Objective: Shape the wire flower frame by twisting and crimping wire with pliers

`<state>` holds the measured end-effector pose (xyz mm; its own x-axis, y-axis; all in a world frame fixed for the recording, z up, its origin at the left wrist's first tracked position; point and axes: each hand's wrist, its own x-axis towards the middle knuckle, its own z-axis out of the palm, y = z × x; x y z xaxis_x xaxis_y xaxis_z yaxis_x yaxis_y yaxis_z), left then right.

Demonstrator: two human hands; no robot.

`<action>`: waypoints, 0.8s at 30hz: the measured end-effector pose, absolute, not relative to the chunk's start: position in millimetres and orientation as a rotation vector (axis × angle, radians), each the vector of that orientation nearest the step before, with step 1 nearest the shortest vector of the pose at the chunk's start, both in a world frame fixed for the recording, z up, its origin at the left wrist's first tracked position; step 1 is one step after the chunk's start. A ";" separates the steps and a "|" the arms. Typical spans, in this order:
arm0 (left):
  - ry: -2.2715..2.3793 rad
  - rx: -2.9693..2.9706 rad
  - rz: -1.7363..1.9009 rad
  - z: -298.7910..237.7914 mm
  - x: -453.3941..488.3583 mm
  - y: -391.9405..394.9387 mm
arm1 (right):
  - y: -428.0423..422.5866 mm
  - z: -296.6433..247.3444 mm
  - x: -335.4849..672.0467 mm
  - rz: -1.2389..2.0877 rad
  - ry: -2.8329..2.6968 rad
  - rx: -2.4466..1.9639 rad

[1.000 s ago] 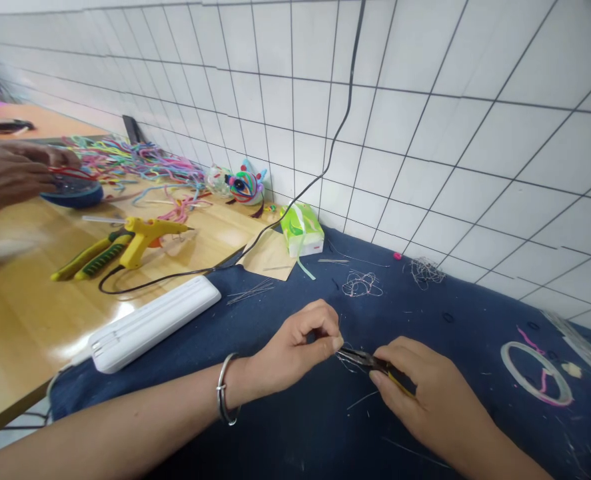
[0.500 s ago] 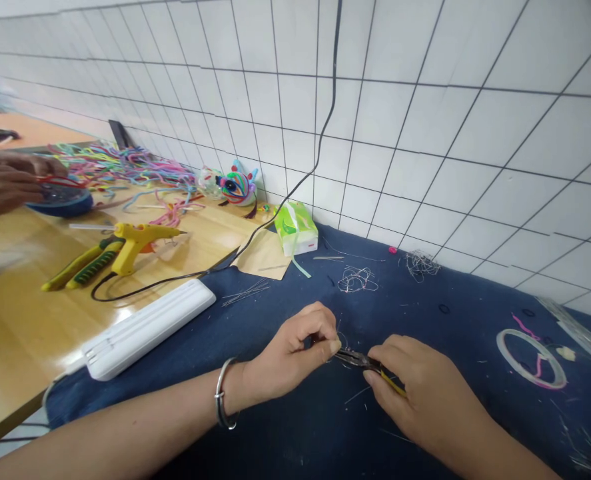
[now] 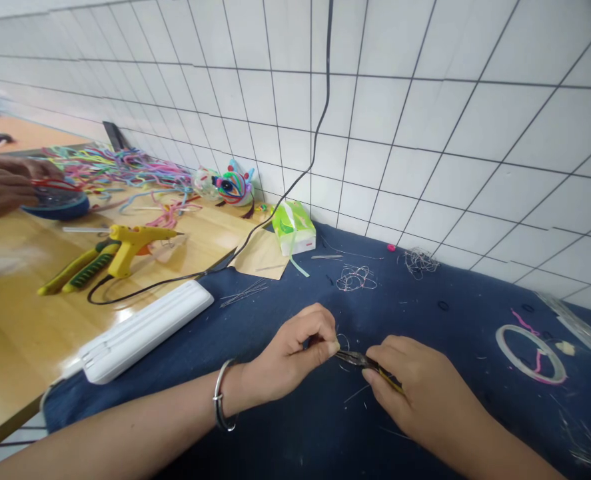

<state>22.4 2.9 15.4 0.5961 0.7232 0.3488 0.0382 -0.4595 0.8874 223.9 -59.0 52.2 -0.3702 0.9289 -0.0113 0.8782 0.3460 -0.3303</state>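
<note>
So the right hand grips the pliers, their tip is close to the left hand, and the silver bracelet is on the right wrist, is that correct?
Not quite: the silver bracelet is on the left wrist, as the head view shows. The right hand does grip the pliers, their tip close to the left hand.

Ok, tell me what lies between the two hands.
Head view: pliers span from the right hand to the left hand, with thin wire near their tip.
</note>
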 end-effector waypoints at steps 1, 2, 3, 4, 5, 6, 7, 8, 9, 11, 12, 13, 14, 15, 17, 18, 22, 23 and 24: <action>0.612 1.891 0.926 14.9 22.5 3.1 | -59.1 52.1 224.1 0.422 -2.425 -1.644; 0.613 1.890 0.926 14.4 22.6 3.1 | -59.1 51.9 224.3 0.421 -2.425 -1.641; 0.614 1.889 0.927 14.0 22.7 3.2 | -59.2 51.9 224.5 0.420 -2.427 -1.638; 0.613 1.889 0.928 13.7 22.7 3.1 | -59.3 51.9 224.6 0.420 -2.430 -1.637; 0.612 1.890 0.930 13.6 22.8 3.0 | -59.6 52.0 224.7 0.419 -2.432 -1.639; 0.612 1.892 0.930 13.6 22.8 2.9 | -59.8 52.1 224.8 0.416 -2.434 -1.640; 0.611 1.896 0.929 13.8 22.8 2.8 | -60.1 52.3 224.9 0.414 -2.435 -1.640; 0.611 1.902 0.928 14.1 22.7 2.8 | -60.4 52.4 224.9 0.410 -2.437 -1.635; 0.609 1.908 0.927 14.4 22.6 2.8 | -60.6 52.5 224.8 0.406 -2.440 -1.628; 0.609 1.920 0.922 15.1 22.4 3.2 | -60.5 52.4 224.7 0.401 -2.447 -1.611; 0.610 1.923 0.921 15.1 22.3 3.6 | -60.1 52.1 224.7 0.396 -2.446 -1.604; 0.612 1.923 0.924 15.0 22.1 4.0 | -59.6 51.8 224.8 0.389 -2.439 -1.604; 0.616 1.919 0.930 14.6 21.9 4.6 | -58.8 51.3 224.9 0.380 -2.429 -1.607; 0.620 1.912 0.941 14.1 21.7 5.2 | -58.0 50.9 225.2 0.368 -2.416 -1.612; 0.636 1.895 0.966 12.8 21.3 6.2 | -56.5 50.2 225.9 0.345 -2.395 -1.621; 0.645 1.887 0.977 12.3 21.1 6.6 | -55.9 50.1 226.3 0.338 -2.392 -1.623; 0.670 1.895 0.977 12.0 21.0 6.0 | -55.5 51.0 226.9 0.321 -2.392 -1.623; 0.676 1.904 0.975 12.3 21.1 5.4 | -55.6 51.3 226.9 0.319 -2.392 -1.621; 0.682 1.913 0.978 12.5 21.4 4.6 | -55.8 51.7 226.8 0.317 -2.394 -1.618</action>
